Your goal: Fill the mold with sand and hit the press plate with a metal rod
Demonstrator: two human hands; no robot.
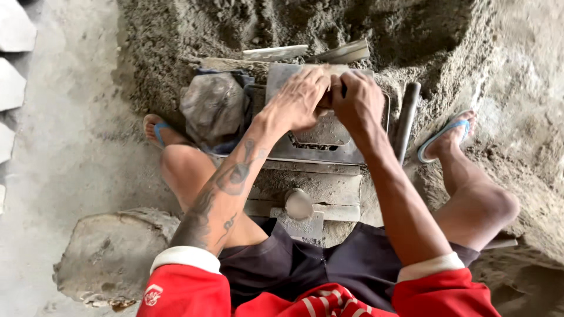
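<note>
A grey metal mould (329,138), a shallow tray with raised sides, sits on a stack of flat concrete slabs (311,188) between the person's knees, at the foot of a big heap of dark sand (247,29). Both hands meet over its far edge. The left hand (299,100) lies palm down on the mould's top, fingers together and pressed flat against a pale plate at the rim. The right hand (358,103) is just beside it, touching it, fingers curled tight around a small dark handle; what the handle belongs to is hidden under the fist.

To the right of the mould a dark round bar (406,117) leans against the sand, close to the mould's side. To the left, touching the mould, rests a lumpy grey bag (214,108) lying on blue cloth, with no label visible. Behind the hands two pale flat boards (305,53) lie half sunk in the sand. A round grey knob (298,203) stands on the slabs nearer the person.

The bare feet wear blue sandals (443,135), one on each side of the mould. A rough grey block (111,252) lies by the left knee, and pale blocks (14,58) are stacked along the left edge of the concrete floor (64,147). The sleeves (188,287) are red with white cuffs.
</note>
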